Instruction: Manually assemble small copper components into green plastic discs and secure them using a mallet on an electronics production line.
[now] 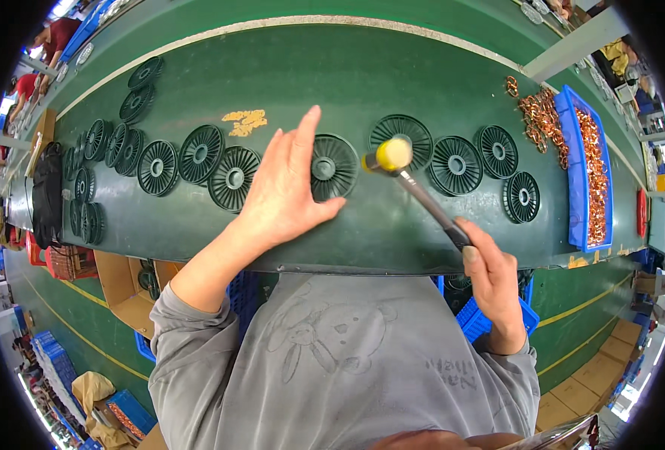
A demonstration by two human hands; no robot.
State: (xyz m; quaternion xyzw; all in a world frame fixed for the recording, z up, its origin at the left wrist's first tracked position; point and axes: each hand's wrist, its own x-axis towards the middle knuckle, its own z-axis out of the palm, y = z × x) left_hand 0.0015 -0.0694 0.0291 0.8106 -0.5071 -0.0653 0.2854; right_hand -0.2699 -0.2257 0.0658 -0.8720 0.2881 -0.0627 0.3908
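Observation:
My left hand (281,184) is open, thumb and fingers spread around the left and near side of a dark slotted plastic wheel (338,169). It covers part of that wheel, and whether it touches it I cannot tell. My right hand (491,274) is closed around the dark handle of a mallet (426,196). The mallet's head, yellow with a pale face, is raised to the right of that wheel. Behind the head lies another slotted wheel (401,135), partly hidden. Farther right on the table are several more, among them one wheel (456,163) with a pale hub ring.
More dark wheels (200,154) spread over the left of the green table (310,67). At the right, a blue tray (577,180) holds copper-coloured metal pieces, with a loose pile (544,124) beside it. An open cardboard box (126,289) sits below the table's left edge.

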